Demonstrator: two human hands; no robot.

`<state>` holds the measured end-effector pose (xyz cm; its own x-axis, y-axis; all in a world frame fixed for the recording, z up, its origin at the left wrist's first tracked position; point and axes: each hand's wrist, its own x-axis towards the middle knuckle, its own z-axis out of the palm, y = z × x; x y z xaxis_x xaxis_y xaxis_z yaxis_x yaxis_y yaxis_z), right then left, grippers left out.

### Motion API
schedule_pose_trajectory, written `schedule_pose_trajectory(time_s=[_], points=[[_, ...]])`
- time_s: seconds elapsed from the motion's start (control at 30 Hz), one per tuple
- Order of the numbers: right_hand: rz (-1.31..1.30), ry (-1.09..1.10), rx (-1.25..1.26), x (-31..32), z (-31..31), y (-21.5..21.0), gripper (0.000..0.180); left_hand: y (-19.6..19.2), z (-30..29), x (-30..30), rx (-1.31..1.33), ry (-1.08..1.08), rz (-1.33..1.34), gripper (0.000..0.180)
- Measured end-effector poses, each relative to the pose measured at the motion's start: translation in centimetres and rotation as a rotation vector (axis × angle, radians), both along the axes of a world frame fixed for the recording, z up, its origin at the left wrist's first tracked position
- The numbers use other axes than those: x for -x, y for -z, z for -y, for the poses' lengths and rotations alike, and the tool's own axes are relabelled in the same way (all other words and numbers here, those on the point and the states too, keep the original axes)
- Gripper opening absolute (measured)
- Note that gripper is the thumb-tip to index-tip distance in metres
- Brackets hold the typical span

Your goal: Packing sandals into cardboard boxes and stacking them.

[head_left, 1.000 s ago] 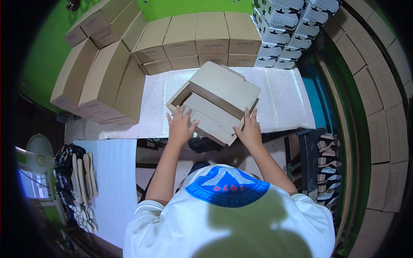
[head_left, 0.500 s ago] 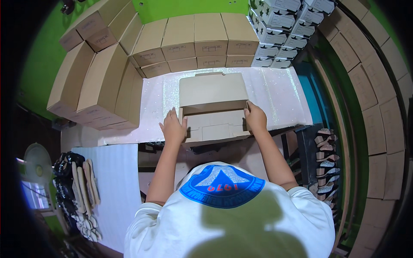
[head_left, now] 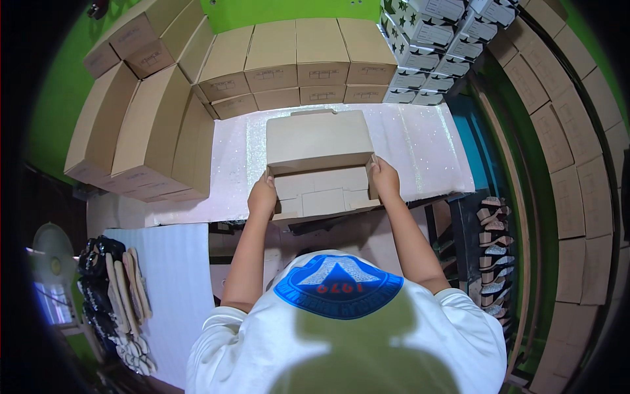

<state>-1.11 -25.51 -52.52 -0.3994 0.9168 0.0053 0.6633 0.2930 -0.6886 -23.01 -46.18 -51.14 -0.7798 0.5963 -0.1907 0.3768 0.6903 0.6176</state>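
Note:
A brown cardboard box [head_left: 318, 138] with its lid raised at the far side lies at the table's near edge, directly in front of me. Its inside shows bare cardboard, and a slotted front panel [head_left: 318, 201] spans the near side. At the box's left wall, my left hand [head_left: 262, 196] is closed, thumb along the upper edge and fingers mostly hidden outside. My right hand [head_left: 386, 178] pinches the right wall near its far corner, thumb on the inner side. The undersides of both grips are out of sight.
Closed brown boxes [head_left: 271, 56] line the table's back, with larger stacks [head_left: 147, 131] at left. White star-patterned boxes [head_left: 417, 49] stand back right. Shoe parts lie on a pale side table [head_left: 174, 276] at lower left; a rack of shoes [head_left: 493, 256] stands right, beside more stacked boxes [head_left: 577, 190].
My left hand has gone from spread fingers to a grip on the box's left wall. The box and my right hand have shifted slightly left.

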Motion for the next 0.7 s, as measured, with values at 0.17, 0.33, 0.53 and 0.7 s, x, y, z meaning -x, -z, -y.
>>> schedule_pose_trajectory(time_s=[0.17,0.33,0.53,0.7], points=[[0.071,-0.057,0.060,0.7,-0.7,-1.1,0.033,-1.0,-0.7,0.5,0.111,-0.018,0.031,0.037],[0.051,-0.224,-0.373,-0.9,0.5,-1.2,0.045,0.4,1.3,0.4,-0.258,0.090,-0.303,0.042],[0.230,-0.819,-0.411,-4.4,4.7,-5.2,0.023,-3.0,5.0,-2.6,-0.165,0.667,-0.537,0.024],[0.093,-0.737,-0.497,-4.8,4.9,-2.4,0.024,-0.8,5.5,-3.5,-0.141,0.598,-0.596,0.008]])
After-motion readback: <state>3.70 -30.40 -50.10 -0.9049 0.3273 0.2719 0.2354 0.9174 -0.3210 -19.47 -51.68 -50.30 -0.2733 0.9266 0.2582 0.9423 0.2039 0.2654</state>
